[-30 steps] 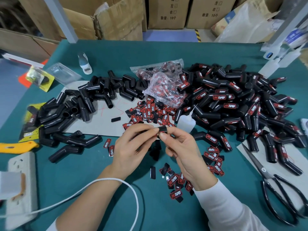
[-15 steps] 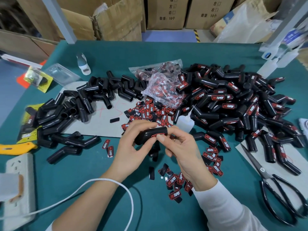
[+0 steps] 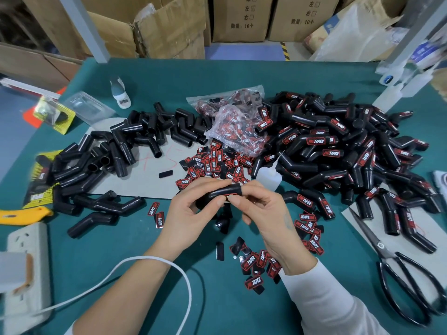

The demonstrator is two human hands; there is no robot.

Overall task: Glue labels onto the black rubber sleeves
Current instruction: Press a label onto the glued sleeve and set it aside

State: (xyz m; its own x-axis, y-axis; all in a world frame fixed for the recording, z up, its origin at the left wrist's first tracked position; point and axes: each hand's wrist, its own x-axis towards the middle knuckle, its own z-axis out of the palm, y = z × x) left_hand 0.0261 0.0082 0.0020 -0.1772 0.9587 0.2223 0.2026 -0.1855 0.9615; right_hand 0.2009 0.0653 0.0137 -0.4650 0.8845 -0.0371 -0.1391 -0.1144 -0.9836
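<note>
A bent black rubber sleeve (image 3: pixel 219 193) is held above the green table in both hands. My left hand (image 3: pixel 191 213) grips its lower end, thumb on its front. My right hand (image 3: pixel 263 209) holds the other end, its thumb pressing a red-and-black label against the sleeve beside my left thumb; the label is mostly hidden. Unlabelled sleeves (image 3: pixel 116 155) lie piled at the left. Labelled sleeves (image 3: pixel 338 151) form a big heap at the right. Loose labels (image 3: pixel 215 165) lie scattered beyond my hands, more labels (image 3: pixel 256 264) under my right wrist. A small glue bottle (image 3: pixel 268 176) stands just behind my hands.
Large black scissors (image 3: pixel 399 267) lie at the right. A clear bag of labels (image 3: pixel 232 124) sits mid-table. A power strip (image 3: pixel 26 267) with a white cable (image 3: pixel 169 267) is at the left, by a yellow knife (image 3: pixel 21 215). Cardboard boxes (image 3: pixel 169 27) stand behind.
The sleeve has come up between my hands and turned more level. My right thumb now presses the label on its front. Both hands stayed in place.
</note>
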